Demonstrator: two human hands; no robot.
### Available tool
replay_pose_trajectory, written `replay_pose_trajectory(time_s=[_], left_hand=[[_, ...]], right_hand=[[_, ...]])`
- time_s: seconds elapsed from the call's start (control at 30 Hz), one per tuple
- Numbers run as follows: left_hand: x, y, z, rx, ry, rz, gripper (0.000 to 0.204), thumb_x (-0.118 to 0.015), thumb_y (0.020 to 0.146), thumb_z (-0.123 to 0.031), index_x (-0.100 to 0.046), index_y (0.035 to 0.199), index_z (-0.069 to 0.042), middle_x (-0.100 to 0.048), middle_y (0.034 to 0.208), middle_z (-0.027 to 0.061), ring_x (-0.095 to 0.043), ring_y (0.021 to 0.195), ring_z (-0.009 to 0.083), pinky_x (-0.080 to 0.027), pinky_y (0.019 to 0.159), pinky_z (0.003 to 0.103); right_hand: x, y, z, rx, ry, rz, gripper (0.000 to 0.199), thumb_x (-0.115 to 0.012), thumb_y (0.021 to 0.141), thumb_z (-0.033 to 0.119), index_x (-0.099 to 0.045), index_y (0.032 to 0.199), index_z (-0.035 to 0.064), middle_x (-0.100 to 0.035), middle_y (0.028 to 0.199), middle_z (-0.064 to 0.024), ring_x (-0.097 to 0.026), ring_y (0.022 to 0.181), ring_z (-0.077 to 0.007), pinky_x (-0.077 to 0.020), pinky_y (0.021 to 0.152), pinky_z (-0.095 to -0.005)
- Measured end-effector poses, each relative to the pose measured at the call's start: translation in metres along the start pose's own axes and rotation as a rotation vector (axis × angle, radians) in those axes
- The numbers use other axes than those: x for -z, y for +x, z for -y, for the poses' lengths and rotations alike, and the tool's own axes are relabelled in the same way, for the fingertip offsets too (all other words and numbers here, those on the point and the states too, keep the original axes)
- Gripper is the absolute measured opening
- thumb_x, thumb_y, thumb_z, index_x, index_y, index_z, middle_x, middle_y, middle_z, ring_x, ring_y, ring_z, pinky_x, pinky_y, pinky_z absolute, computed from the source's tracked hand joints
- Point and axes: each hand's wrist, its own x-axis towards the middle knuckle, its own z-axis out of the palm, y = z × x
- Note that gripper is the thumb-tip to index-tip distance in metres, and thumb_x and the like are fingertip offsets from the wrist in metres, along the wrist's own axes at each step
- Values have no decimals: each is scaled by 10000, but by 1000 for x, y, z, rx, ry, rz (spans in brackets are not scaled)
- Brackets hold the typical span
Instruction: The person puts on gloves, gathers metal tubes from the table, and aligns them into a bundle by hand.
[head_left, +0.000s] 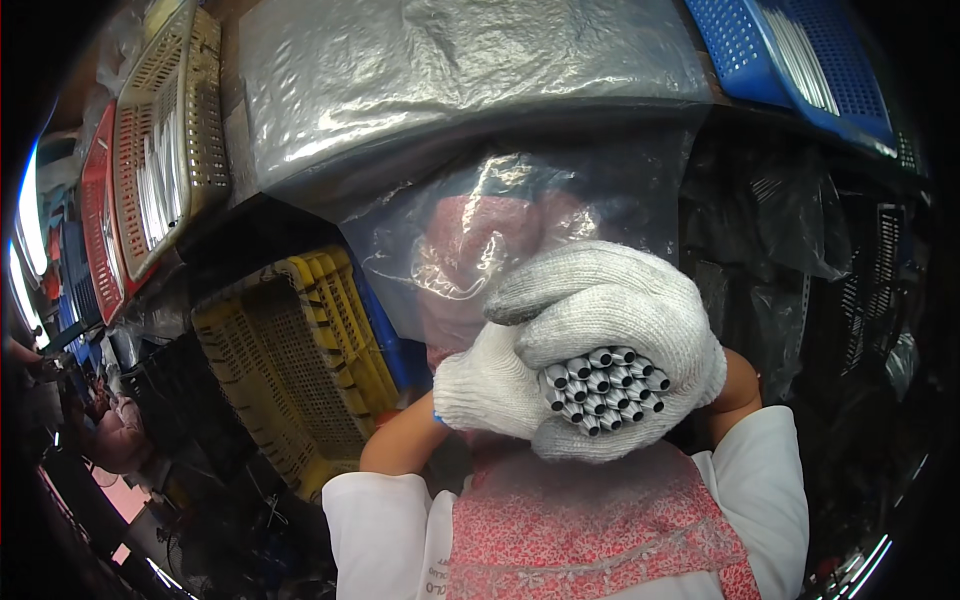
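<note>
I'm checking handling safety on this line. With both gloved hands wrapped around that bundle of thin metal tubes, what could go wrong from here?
1. The metal tubes are gripped only around the outside by the left hand and right hand; the loose inner tubes might slide out endways.
2. Their open cut ends face up toward the person's head and could scrape or poke.
3. The clear plastic bag lies right behind the hands and might snag on the tube ends.

Person, head view. Both hands in white knitted cotton gloves: left hand [490,390] at 6 o'clock, right hand [610,310] just beside it. White sleeves [385,530] end above bare forearms. Red floral-patterned apron [590,530] at 6 o'clock, between sleeves.
</note>
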Motion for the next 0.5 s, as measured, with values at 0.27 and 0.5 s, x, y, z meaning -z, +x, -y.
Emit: replay_pose_trajectory(time_s=[0.27, 0.5], left_hand=[[-11, -1, -22, 52, -243, -40, 585, -768, 784, -124, -496, 1288, -7, -593, 1226, 69, -591, 1121, 170, -483, 982, 321], [-17, -8, -29, 395, -870, -315, 559, -703, 785, -17, -477, 1296, -25, -589, 1165, 106, -618, 1058, 216, -548, 906, 357]], right_hand=[[-9, 23, 23, 375, -548, 149, 632, -836, 730, 312, -579, 1225, 15, -594, 1241, -172, -574, 1180, -282, -432, 1023, -385], [-17, 25, -4, -242, -108, -104, 686, -795, 726, 224, -500, 1301, -10, -600, 1173, -92, -555, 1119, -160, -434, 997, -324]])
